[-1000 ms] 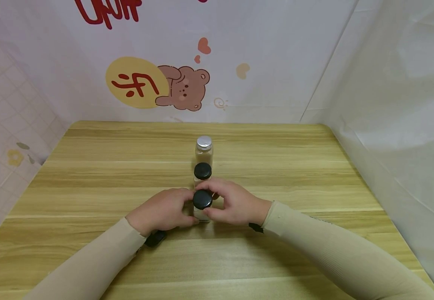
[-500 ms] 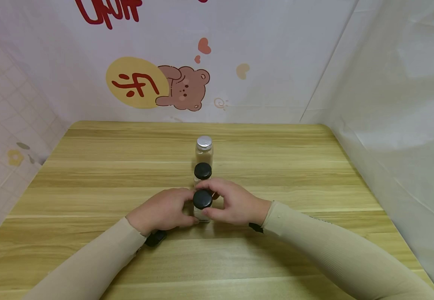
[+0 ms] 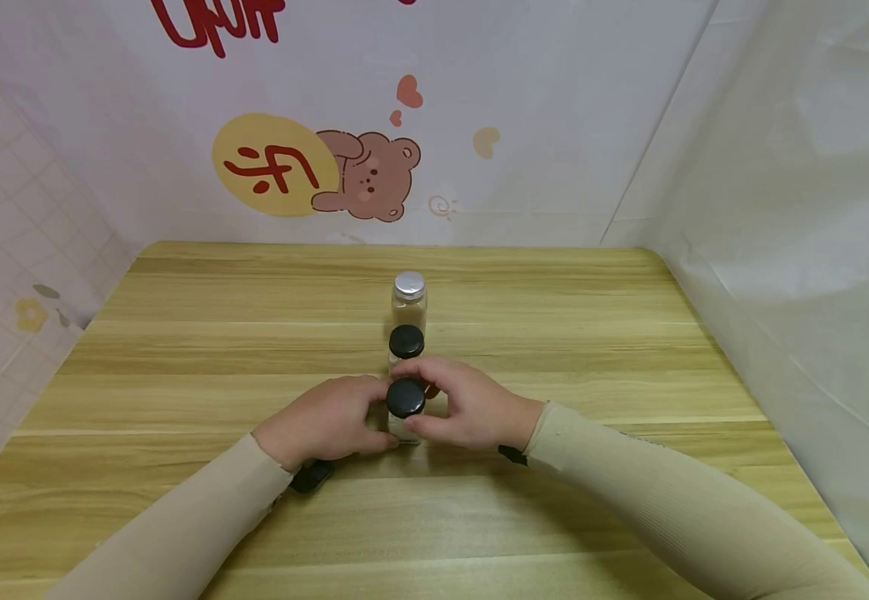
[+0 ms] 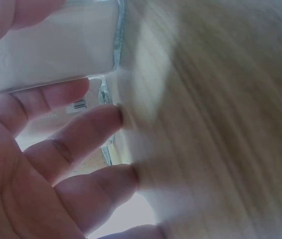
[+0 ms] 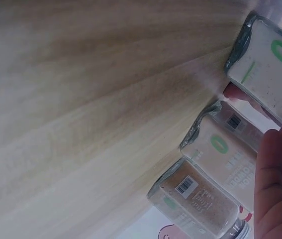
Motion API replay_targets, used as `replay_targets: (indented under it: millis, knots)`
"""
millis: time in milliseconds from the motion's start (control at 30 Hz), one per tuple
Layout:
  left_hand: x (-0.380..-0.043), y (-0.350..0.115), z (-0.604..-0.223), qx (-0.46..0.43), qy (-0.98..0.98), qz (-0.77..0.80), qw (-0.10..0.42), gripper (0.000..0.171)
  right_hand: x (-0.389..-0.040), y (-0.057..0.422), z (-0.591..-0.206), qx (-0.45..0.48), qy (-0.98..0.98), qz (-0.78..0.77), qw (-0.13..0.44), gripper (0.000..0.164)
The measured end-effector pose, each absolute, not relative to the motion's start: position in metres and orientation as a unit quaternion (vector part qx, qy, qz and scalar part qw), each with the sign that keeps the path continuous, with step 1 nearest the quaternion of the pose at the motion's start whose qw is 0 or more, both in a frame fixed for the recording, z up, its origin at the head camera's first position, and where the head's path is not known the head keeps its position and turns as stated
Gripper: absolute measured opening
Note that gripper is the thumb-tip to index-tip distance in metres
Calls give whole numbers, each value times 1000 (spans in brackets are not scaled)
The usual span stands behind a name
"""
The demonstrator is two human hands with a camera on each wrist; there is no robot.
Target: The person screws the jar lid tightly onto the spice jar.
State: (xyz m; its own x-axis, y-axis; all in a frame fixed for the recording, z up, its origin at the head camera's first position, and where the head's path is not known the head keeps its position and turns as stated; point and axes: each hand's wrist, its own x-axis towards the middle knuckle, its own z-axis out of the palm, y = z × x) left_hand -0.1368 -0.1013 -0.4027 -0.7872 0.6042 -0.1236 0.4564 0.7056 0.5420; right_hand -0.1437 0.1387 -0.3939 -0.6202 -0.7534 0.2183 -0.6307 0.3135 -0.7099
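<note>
Three square glass spice jars stand upright in a row running away from me. The nearest spice jar has a black lid and pale powder inside. My left hand holds its left side between thumb and fingers, the other fingers spread near the tabletop in the left wrist view. From the right, my right hand holds the same jar, thumb in front and fingers behind. Right behind it is a black-lidded middle jar, partly hidden by the fingers. Farthest off stands a silver-lidded jar of brown powder.
The wood-grain table runs back to a white wall sheet printed with a bear. A pale sheet hangs along the right side. A small black device shows beneath the left wrist.
</note>
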Motion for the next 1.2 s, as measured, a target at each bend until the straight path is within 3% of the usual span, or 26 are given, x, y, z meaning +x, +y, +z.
replay_targets:
  millis: [300, 533, 867, 1200]
  knots:
    - [-137, -101, -403, 292, 912, 249, 144, 31, -144, 138, -395, -424, 809, -400, 76, 40]
    - [-136, -101, -402, 288, 914, 247, 146, 34, -144, 139, -395, -432, 810, -390, 66, 50]
    - [-136, -101, -402, 290, 913, 247, 144, 37, -143, 138, -394, -426, 809, -398, 77, 39]
    - [-136, -102, -402, 282, 916, 244, 146, 38, -144, 138, -393, -441, 813, -376, 55, 44]
